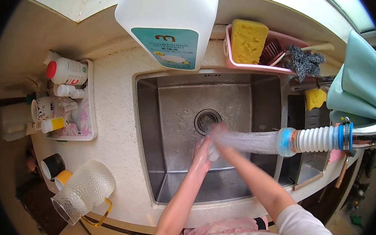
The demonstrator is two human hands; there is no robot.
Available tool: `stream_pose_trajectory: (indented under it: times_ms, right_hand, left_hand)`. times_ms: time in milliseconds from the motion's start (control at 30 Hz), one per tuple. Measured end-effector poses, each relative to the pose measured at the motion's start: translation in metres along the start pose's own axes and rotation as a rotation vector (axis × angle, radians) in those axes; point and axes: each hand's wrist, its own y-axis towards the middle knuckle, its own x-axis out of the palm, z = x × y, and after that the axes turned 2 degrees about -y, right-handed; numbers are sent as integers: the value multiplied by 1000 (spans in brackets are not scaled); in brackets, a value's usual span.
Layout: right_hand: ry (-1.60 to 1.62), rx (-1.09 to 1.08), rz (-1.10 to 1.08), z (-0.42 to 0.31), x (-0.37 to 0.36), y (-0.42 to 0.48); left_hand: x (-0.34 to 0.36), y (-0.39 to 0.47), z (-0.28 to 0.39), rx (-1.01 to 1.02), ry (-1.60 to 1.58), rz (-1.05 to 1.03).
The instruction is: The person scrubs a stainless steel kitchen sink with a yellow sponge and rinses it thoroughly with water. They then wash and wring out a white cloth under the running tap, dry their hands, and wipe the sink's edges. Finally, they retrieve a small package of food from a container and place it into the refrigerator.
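Observation:
My left hand [202, 152] is wet and closed around a small whitish object [213, 151], too blurred to name, over the stainless steel sink [180, 104]. Against it, my right hand [221, 135] is blurred by motion and partly covered by the water stream [252, 140]; its grip cannot be made out. Water runs from a white ribbed tap extension hose [315, 139] with a blue nozzle. Both hands are just on the near side of the round drain [207, 121].
Behind the sink stand a dishwashing detergent bottle [168, 36] and a pink caddy [260, 66] holding a yellow sponge [249, 41] and steel wool [304, 60]. To the left are a textured clear pitcher [87, 188], a black cup [53, 166] and a white tray [91, 102] of containers.

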Motion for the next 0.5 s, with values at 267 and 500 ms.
stream_pose_trajectory:
  times_ms: [267,500]
  right_hand:
    - [340,-98,-190,-47,-17,-65]
    - [136,-68,-74,-9,-22,-16]
  left_hand:
    - [-14,-8,29,-267,-191,1]
    - [34,-19,-8,-96,-139,-105]
